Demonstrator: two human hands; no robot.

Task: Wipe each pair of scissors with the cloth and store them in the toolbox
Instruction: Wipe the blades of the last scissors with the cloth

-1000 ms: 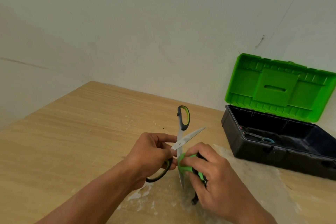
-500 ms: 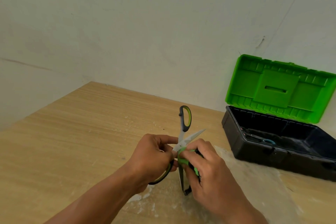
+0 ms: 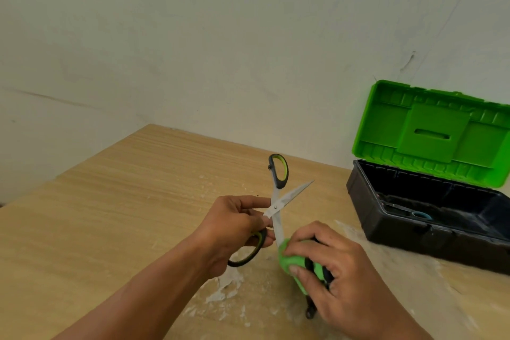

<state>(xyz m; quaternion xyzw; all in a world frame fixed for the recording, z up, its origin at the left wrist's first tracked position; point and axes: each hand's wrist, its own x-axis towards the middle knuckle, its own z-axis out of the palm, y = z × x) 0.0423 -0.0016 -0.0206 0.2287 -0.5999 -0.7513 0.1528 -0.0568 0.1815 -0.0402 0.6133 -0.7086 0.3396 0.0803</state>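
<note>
A pair of scissors (image 3: 278, 208) with black and green handles is spread wide above the wooden table. My left hand (image 3: 234, 225) grips its lower handle loop, and the other loop stands up at the top. One blade points up and right. The other blade runs down into a green cloth (image 3: 294, 262) that my right hand (image 3: 339, 276) pinches around the blade's lower end. A black piece sticks out under that hand. The toolbox (image 3: 386, 218) stands at the right, black base, green lid (image 3: 430, 132) raised. Inside it lies something with a blue ring.
The wooden table (image 3: 124, 201) ends at a pale wall behind and at the left. White scuffed patches mark the tabletop under my hands and toward the toolbox.
My right hand has slid the cloth down the lower blade, from near the pivot toward the tip. The scissors stay spread in my left hand.
</note>
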